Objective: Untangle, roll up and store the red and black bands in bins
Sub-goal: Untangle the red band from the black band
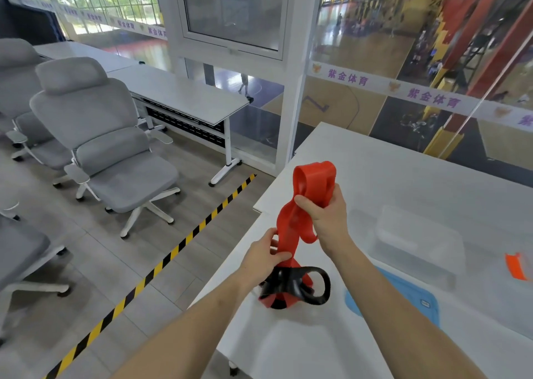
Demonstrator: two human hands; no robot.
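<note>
A wide red band (pixel 291 228) hangs stretched between my two hands above the white table (pixel 403 176). My right hand (pixel 326 214) grips its bunched upper loops, which stick up above the fist. My left hand (pixel 268 256) pinches the same band lower down, between thumb and fingers. Below that hand the red band runs into a black band (pixel 300 287), and the two are tangled in a knot resting on the table near its left edge.
A clear plastic bin (pixel 415 240) stands on the table to the right, with a blue lid or mat (pixel 409 292) lying in front of it. An orange strap piece (pixel 516 266) shows at the far right. Grey office chairs (pixel 109 148) and hazard tape (pixel 161 266) lie left on the floor.
</note>
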